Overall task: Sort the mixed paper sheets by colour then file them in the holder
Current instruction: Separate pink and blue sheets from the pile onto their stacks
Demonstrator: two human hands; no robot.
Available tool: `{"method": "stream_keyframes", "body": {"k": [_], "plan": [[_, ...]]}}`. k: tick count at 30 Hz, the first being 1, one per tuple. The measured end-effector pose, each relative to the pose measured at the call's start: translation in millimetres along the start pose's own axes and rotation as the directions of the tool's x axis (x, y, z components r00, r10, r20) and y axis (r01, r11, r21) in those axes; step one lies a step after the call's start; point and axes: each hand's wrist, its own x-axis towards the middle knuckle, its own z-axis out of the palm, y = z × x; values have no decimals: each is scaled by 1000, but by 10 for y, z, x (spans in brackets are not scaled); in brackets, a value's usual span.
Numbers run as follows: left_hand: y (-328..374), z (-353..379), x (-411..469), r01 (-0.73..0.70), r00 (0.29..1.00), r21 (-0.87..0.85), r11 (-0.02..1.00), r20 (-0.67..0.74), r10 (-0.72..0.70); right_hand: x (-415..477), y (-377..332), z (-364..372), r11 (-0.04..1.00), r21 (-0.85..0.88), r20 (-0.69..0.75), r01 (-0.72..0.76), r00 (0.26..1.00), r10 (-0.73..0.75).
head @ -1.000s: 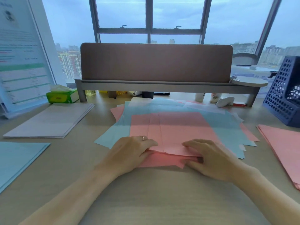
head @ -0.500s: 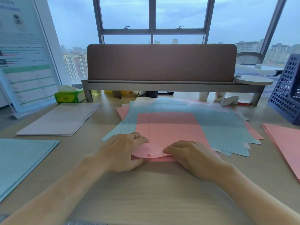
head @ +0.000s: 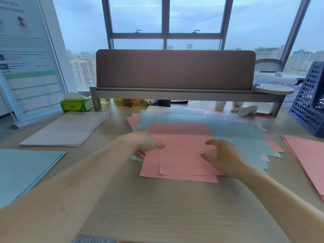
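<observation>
Head view looks down on a pale wooden desk (head: 157,207). At the centre of the frame lie several pink sheets (head: 184,155), loosely overlapped, on top of a mixed pile (head: 236,137) of blue, pink and white paper that fans out toward the right.

The left hand (head: 145,144) comes in from the lower left and pinches the left edge of the pink sheets: its thumb lies on top of the paper and its fingers (head: 140,155) are tucked underneath. The right hand (head: 222,158) comes in from the lower right and sits over the top pink sheet with fingers spread and loosely bent, holding nothing. Whether its fingertips touch the paper cannot be told.

Sorted paper lies around the pile, each stack well apart from it:
- a blue stack (head: 26,169) at the lower left edge
- a white stack (head: 66,128) at the left, above the blue one
- a pink stack (head: 308,158) at the right edge

The holder (head: 310,102), dark blue with a grid of holes, stands at the right edge of the frame, above the pink stack.

Behind the pile a grey shelf (head: 175,93) carries a brown panel (head: 175,69). A green tissue pack (head: 75,104) sits left of the shelf, and a printed board (head: 26,58) leans at the upper left.
</observation>
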Motion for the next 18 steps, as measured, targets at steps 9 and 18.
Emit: {"method": "stream_keyframes", "body": {"k": [9,18], "plan": [[-14,45,221,118,991,-483,868,6,-132,75,-53,51,995,99,-11,-7,1000,8],[126,186,142,-253,964,-300,920,-159,214,159,12,70,982,181,-95,-59,993,77]]}}
